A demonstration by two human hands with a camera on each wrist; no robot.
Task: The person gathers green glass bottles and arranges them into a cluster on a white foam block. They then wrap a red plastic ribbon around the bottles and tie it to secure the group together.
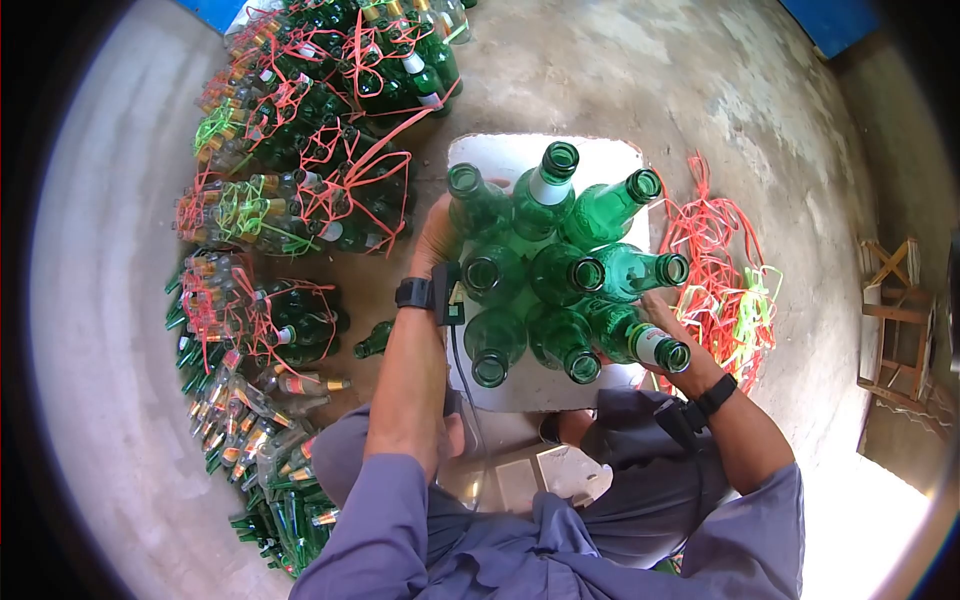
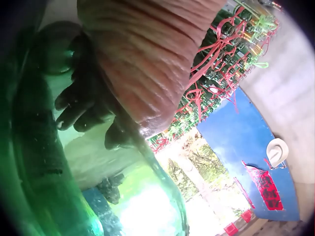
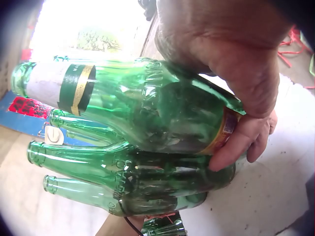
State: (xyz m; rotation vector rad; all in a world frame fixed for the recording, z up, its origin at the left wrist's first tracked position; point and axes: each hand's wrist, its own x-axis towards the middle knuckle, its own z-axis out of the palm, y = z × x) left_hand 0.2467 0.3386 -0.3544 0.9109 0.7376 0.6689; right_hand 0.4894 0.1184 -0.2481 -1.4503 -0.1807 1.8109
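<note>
Several green glass beer bottles point(image 1: 565, 270) stand in a tight cluster on a white stool top point(image 1: 470, 385), their necks fanning outward. At the cluster's left side, my left hand point(image 1: 437, 235) holds the outer bottles. In the left wrist view, dark fingers point(image 2: 81, 105) show through the green glass, partly hidden behind it. On the right, my right hand point(image 1: 672, 330) grips a green bottle with a white neck label point(image 3: 74, 88) low on its body. In the right wrist view, its fingers point(image 3: 231, 152) curl over that bottle's base beside the neighbouring bottles.
Bundles of bottles tied with red and green strapping point(image 1: 350, 190) crowd the floor at left, with loose bottles point(image 1: 250, 425) nearer me. A tangle of red strapping point(image 1: 700, 240) lies right of the stool. A wooden frame point(image 1: 890, 320) stands by the right wall.
</note>
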